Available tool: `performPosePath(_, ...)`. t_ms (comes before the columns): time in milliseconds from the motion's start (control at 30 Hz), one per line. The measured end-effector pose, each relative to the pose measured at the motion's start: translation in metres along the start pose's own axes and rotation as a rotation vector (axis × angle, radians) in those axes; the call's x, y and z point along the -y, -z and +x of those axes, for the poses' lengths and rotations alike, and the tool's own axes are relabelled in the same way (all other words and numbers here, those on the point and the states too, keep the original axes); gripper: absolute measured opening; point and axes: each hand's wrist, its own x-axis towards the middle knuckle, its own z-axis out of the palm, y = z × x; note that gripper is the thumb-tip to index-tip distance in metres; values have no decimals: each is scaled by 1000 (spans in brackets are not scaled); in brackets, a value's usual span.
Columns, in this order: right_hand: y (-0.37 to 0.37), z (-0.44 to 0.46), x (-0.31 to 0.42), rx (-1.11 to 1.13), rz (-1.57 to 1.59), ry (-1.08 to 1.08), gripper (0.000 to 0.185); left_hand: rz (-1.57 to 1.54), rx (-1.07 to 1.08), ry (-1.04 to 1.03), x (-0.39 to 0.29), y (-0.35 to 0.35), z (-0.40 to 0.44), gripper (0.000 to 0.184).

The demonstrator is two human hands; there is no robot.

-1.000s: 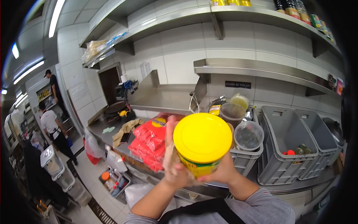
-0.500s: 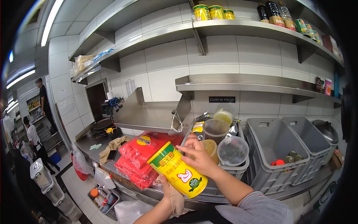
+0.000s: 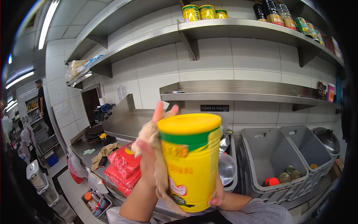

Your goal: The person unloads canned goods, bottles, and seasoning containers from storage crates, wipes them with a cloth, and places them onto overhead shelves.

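A large yellow tin (image 3: 192, 160) with a green band, a yellow lid and a chicken picture stands upright in front of me, slightly blurred. My right hand (image 3: 216, 196) grips it low on its right side, most of the fingers hidden behind it. On the tin's left side my left hand (image 3: 149, 149) holds a beige cloth (image 3: 153, 140) against the wall of the tin. Two fingertips of that hand point up past the cloth. Behind and left lie red plastic packets (image 3: 123, 168) on the steel counter.
Grey crates (image 3: 274, 156) stand on the right, the nearer one with several cans and red lids. A clear tub (image 3: 226, 170) is partly hidden behind the tin. Overhead, a shelf (image 3: 238, 24) carries similar yellow tins and dark bottles. Another person (image 3: 41, 104) stands far left.
The tin has gone from tilted to upright and come higher and closer. My left hand with the cloth rose from underneath to its left side; my right hand shifted from its top to low right.
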Motion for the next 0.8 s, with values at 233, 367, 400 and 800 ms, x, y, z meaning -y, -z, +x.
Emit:
performPosePath(233,86,-2,13,-151,-475,121,91,-185,63,158,92,-13,-47,102)
performPosePath(367,114,9,30,-193,-1109,108,80,5,-182,117,117,9,-67,96)
performPosePath(400,96,16,34,-266,-921,206,70,46,-213,25,118,12,-64,95)
performPosePath(800,-4,55,26,-275,-843,182,88,534,260,-314,55,71,23,67)
